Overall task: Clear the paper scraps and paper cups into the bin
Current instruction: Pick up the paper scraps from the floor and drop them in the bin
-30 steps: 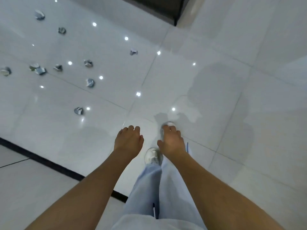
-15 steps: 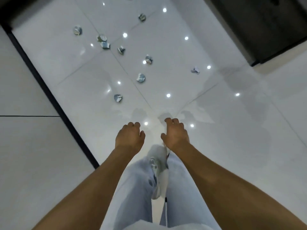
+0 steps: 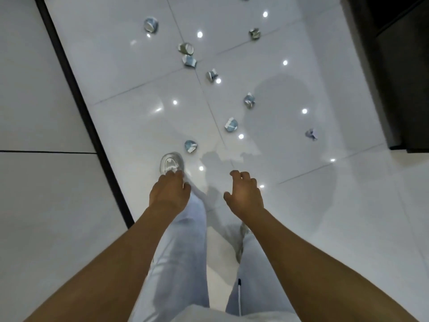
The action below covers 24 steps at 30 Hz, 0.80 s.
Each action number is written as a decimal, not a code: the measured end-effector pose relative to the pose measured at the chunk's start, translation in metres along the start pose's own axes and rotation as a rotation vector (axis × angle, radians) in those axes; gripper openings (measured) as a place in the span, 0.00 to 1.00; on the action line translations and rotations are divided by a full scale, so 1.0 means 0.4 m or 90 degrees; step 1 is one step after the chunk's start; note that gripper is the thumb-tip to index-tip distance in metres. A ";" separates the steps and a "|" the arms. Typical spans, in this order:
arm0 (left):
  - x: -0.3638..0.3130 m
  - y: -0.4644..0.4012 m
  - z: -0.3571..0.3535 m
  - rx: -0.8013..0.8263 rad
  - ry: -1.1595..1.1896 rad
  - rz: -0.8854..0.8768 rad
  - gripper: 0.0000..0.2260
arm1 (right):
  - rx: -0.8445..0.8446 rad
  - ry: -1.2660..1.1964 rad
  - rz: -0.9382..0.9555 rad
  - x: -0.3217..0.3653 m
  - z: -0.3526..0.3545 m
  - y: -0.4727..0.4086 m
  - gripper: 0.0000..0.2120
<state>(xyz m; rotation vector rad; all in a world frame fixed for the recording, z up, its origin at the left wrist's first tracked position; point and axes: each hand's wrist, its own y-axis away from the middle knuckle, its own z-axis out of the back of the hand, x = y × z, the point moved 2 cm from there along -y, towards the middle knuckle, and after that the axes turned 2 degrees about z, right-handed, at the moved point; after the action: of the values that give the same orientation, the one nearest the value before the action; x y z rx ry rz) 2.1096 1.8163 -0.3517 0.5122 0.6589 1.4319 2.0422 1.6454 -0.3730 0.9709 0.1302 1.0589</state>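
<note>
Left hand (image 3: 169, 191) and right hand (image 3: 244, 193) out front, fingers loosely curled, holding nothing; crumpled paper cups (image 3: 190, 146) scattered on glossy floor (image 3: 130, 84) ahead, nearest just beyond shoe (image 3: 171, 162); farthest one cut off at top edge; bin unseen

glossy white tile floor (image 3: 130, 73) bouncing little ceiling-light dots (image 3: 199, 34), a black strip (image 3: 76, 89) running down the left, dark cabinet (image 3: 404, 73) top right

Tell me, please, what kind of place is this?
Probably an indoor hall or lobby, though I cannot be sure. The glossy white tile floor reflects ceiling spotlights, a black strip borders it, and crumpled paper cups lie scattered across it.
</note>
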 end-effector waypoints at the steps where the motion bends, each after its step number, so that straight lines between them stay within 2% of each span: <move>1: 0.035 -0.038 0.024 0.002 0.003 0.005 0.15 | 0.008 -0.002 -0.004 0.043 -0.002 -0.035 0.26; 8: 0.235 -0.332 0.178 0.034 -0.029 -0.007 0.15 | 0.023 -0.023 -0.076 0.286 -0.012 -0.285 0.26; 13: 0.289 -0.527 0.202 0.057 -0.012 -0.019 0.15 | 0.017 -0.018 -0.098 0.343 -0.033 -0.478 0.26; 19: 0.293 -0.775 0.098 0.051 0.047 -0.039 0.16 | 0.039 0.002 -0.081 0.307 -0.166 -0.727 0.26; 24: 0.328 -0.977 -0.087 0.053 0.065 -0.049 0.16 | 0.059 0.056 -0.048 0.249 -0.379 -0.958 0.28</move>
<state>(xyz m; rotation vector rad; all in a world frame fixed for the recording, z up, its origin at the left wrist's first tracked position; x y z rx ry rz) 2.3723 1.9110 -0.6569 0.4757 0.8155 1.3687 2.2740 1.7638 -0.7076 0.9950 0.2880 1.0341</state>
